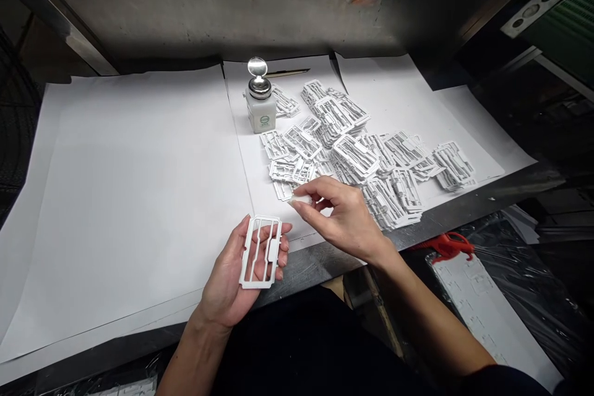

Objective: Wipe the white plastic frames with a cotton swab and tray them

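My left hand (234,269) holds a white plastic frame (249,253) with thin lengthwise bars, its fingers curled behind it. A small solid tab shows on the frame's right side. To the right and a little higher, my right hand (341,213) pinches a small white pad (301,199) between thumb and fingers; its exact kind is unclear. The two hands are apart, and the pad does not touch the frame. Beyond my right hand, several similar white frames (356,156) lie in loose, overlapping stacks on the paper.
A squat dispenser bottle (261,112) with its metal lid flipped up stands behind the frames. A thin knife-like tool (288,72) lies at the back. White paper (134,198) covers the table. Below the right edge are a red air gun (450,246) and a white panel (492,312).
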Motion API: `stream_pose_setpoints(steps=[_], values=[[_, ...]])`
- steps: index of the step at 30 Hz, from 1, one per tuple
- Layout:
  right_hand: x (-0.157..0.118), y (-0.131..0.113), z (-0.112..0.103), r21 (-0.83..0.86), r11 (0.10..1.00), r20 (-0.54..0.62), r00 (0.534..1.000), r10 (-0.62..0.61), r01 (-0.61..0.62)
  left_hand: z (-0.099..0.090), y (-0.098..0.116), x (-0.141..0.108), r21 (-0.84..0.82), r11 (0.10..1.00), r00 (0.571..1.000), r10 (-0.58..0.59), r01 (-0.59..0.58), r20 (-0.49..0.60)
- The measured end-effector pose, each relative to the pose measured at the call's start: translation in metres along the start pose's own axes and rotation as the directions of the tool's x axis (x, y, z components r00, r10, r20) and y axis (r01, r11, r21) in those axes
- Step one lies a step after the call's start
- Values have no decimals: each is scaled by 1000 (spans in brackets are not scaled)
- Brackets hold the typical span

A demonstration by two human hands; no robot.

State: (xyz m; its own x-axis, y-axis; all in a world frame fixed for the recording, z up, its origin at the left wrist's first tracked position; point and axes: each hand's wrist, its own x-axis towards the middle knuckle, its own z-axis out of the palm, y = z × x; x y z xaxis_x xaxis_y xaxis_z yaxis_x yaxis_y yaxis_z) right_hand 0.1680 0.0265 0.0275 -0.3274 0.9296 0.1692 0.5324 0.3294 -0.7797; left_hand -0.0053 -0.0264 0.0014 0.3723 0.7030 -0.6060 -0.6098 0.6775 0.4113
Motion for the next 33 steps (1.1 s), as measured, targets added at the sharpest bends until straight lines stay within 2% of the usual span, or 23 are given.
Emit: stream_pose_setpoints(steps=[8, 11, 16, 20, 23, 26, 28, 30, 33], values=[[-7, -9, 11, 90, 996, -7, 1000, 12, -11, 1, -3, 0, -8, 1000, 1000, 28, -28, -3], [-6, -15, 20, 83, 996, 9, 1000, 21, -21, 2, -4, 2, -33, 997, 998, 64, -64, -25], [-5, -26, 34, 27, 999, 46, 998, -32, 30, 2, -7, 4, -124, 983, 989, 130, -138, -74], [-13, -30, 42, -33, 998, 196, 980, -44, 51, 1, -6, 5, -187, 972, 988, 131, -143, -75], [-23, -31, 41, -2, 994, 314, 944, -105, 111, -2, -4, 5, -206, 977, 996, 43, -57, -74], [-32, -28, 32, 61, 990, 366, 920, -141, 127, -4, -1, 6, -232, 973, 998, 0, -13, -57], [-36, -26, 24, 80, 994, 350, 932, -94, 71, -5, 0, 7, -238, 970, 999, 34, -42, -36], [-39, -25, 20, 79, 997, 287, 958, -12, -11, -5, 1, 8, -228, 971, 998, 66, -68, -17], [-43, -26, 25, 106, 993, 221, 975, 25, -49, -4, 2, 9, -213, 974, 997, 78, -78, -7]])
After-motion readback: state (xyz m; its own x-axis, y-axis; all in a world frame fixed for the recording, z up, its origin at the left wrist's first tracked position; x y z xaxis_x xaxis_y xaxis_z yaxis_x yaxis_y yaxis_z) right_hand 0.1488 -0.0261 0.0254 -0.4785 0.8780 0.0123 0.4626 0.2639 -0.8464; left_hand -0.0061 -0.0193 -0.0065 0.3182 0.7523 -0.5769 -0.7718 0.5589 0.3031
